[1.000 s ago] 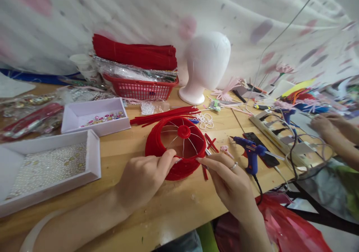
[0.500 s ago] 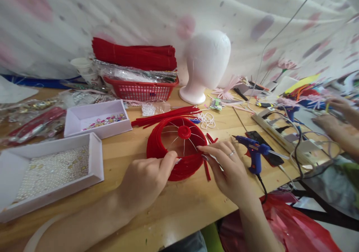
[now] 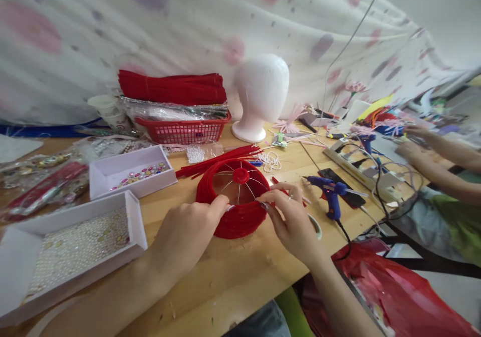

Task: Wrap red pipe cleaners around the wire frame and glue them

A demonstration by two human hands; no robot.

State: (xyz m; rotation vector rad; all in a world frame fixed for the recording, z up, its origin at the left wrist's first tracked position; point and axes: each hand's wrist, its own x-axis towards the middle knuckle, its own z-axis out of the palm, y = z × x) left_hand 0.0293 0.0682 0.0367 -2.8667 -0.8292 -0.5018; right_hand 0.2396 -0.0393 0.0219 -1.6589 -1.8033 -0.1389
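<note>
Behind fingertips, red frame [image 3: 240,219] rim hidden

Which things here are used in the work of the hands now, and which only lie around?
In use: left hand, right hand, red round frame.

Lying about: glue gun, foam head, red basket, tray of pearls, tray of gems.
</note>
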